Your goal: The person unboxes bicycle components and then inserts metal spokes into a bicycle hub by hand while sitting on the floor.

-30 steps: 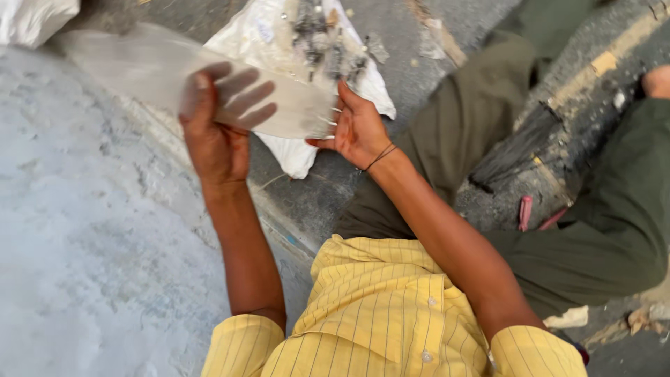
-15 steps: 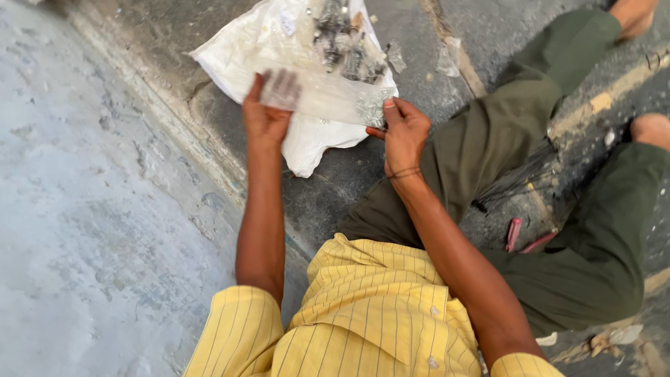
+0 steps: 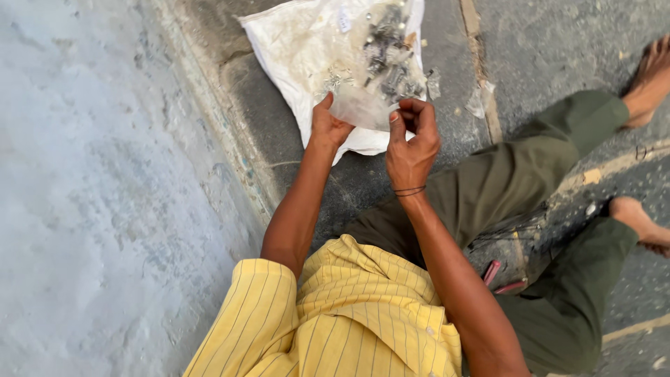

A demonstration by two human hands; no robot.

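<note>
- Left hand (image 3: 328, 128) and right hand (image 3: 412, 139): fingers pinch a clear plastic bag (image 3: 359, 108).
- White sack (image 3: 307, 49) on the floor carries small metal parts (image 3: 391, 59).

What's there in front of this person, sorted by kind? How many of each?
Hands: 2, left hand and right hand
Clear plastic bag, held by both: 1
White sack on the ground: 1
Pile of small metal parts: 1
Total: 5
</note>
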